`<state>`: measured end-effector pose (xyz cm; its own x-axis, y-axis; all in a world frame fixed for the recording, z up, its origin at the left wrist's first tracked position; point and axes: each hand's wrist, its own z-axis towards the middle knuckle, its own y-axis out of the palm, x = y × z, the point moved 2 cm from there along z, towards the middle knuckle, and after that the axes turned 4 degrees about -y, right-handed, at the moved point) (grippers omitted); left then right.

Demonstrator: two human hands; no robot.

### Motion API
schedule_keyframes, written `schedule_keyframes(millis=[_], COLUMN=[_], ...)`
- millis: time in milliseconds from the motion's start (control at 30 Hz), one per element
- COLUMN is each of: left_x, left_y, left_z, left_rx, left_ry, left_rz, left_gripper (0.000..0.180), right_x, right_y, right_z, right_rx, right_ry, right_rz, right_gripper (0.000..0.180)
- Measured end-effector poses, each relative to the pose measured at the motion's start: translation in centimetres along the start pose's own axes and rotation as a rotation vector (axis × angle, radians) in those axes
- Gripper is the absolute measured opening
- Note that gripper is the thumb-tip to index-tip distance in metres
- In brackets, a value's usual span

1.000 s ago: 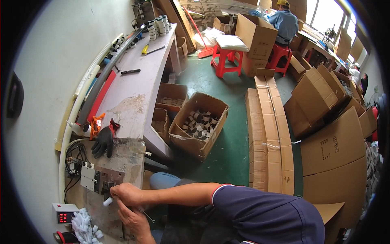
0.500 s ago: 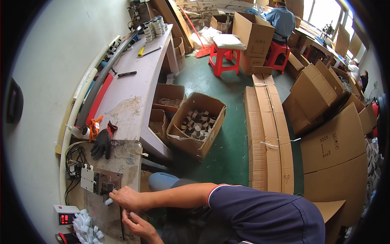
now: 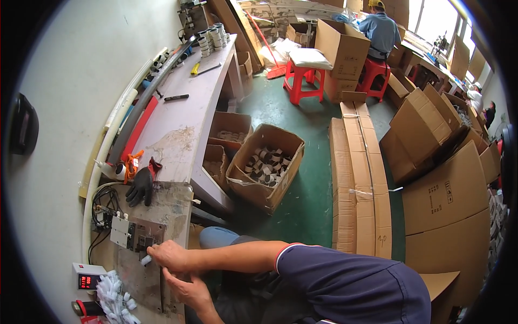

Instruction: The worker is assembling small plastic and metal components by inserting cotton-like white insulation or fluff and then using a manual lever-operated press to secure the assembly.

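Note:
My right hand (image 3: 170, 256) is closed in a pinch at a small metal fixture (image 3: 144, 243) on the near end of the bench. At its fingertips is a small whitish plastic piece (image 3: 146, 260); the fingers cover part of it. Just below, my left hand (image 3: 190, 291) has thumb and fingers apart, its forefinger reaching up against the underside of the right hand. No object shows in it. A heap of translucent white plastic pieces (image 3: 112, 294) lies on the bench, beside a small box with a red digital display (image 3: 88, 279).
A black work glove (image 3: 141, 186) lies on the bench beyond the fixture. Pipes (image 3: 110, 127) run along the wall. Cardboard boxes (image 3: 264, 167) with ring-shaped parts stand beside the bench; long cartons (image 3: 359, 183) lie on the floor. A person (image 3: 379, 33) sits far back.
The whole view has shifted slightly. My left hand has moved up closer to the right hand, which stays at the fixture with the whitish piece by its fingertips.

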<state>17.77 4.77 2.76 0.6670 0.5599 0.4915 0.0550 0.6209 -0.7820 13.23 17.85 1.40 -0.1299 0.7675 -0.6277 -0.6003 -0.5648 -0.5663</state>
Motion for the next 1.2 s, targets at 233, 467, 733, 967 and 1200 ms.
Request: schedule_keyframes(millis=[233, 467, 733, 967, 1200], left_x=[1.6, -7.3, -11.9, -12.0, -12.6], left_y=[-1.1, -2.9, -4.3, -2.3, -2.3], left_z=[0.3, 0.7, 7.9, 9.9, 11.3], left_rx=[0.025, 0.085, 0.239, 0.028, -0.073], left_ry=[0.124, -0.378, -0.705, -0.592, -0.609], left_rz=[0.128, -0.357, -0.997, -0.998, -1.040], left_gripper=[0.067, 0.053, 0.029, 0.023, 0.021], right_x=[1.0, 1.2, 0.7, 1.0, 1.3], right_y=[-0.5, -1.9, -2.0, -2.1, -1.9], right_z=[0.2, -0.5, -0.5, -0.1, 0.1], right_rx=[0.083, 0.227, 0.052, 0.015, 0.013], right_ry=[0.102, 0.124, -0.006, -0.025, 0.036], right_rz=[0.202, 0.447, 0.460, 0.437, 0.515], right_gripper=[0.017, 0.013, 0.016, 0.016, 0.016])
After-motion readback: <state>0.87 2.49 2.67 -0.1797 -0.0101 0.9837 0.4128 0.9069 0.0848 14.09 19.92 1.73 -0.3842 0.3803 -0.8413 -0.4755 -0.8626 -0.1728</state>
